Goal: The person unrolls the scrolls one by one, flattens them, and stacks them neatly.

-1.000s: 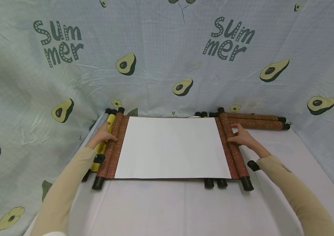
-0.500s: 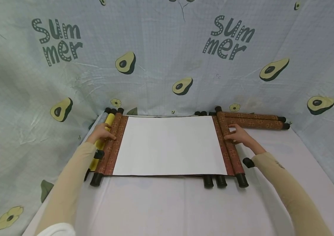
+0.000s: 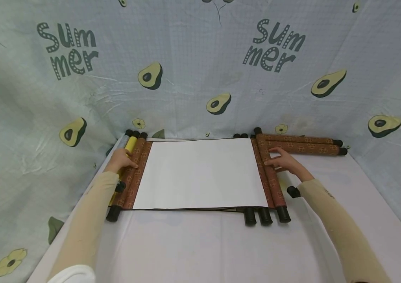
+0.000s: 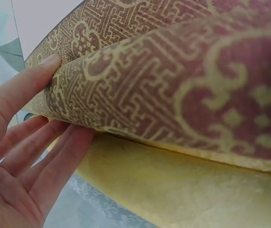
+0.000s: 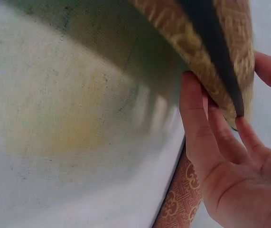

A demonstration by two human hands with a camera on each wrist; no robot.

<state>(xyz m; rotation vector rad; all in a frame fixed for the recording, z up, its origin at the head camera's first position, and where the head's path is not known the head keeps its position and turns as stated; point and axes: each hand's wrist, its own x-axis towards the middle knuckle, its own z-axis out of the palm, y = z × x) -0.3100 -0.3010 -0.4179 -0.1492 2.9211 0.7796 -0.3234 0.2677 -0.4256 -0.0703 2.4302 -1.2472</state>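
Observation:
A scroll lies partly unrolled across the table, with a white sheet (image 3: 200,173) and red-brown patterned rollers with black end caps at both sides. My left hand (image 3: 117,160) holds its left roller (image 4: 140,76), the thumb on top and the fingers underneath. With thumb and fingers my right hand (image 3: 286,161) grips the right roller (image 3: 274,184), which is raised in the right wrist view. Below that roller shows a pale surface (image 5: 69,128) with greenish and yellow tints. A yellow roll (image 4: 182,185) lies just under my left fingers.
A silver-blue roll (image 3: 122,141) lies beyond the yellow one at the left. Two red-brown rolls (image 3: 303,147) lie crosswise at the back right. Black end caps (image 3: 250,216) stick out below the sheet's front edge. A patterned cloth (image 3: 186,51) hangs behind the white table (image 3: 186,247).
My right hand has moved left with the right roller, and the visible white sheet is a little narrower. The left roller and left hand have shifted only slightly.

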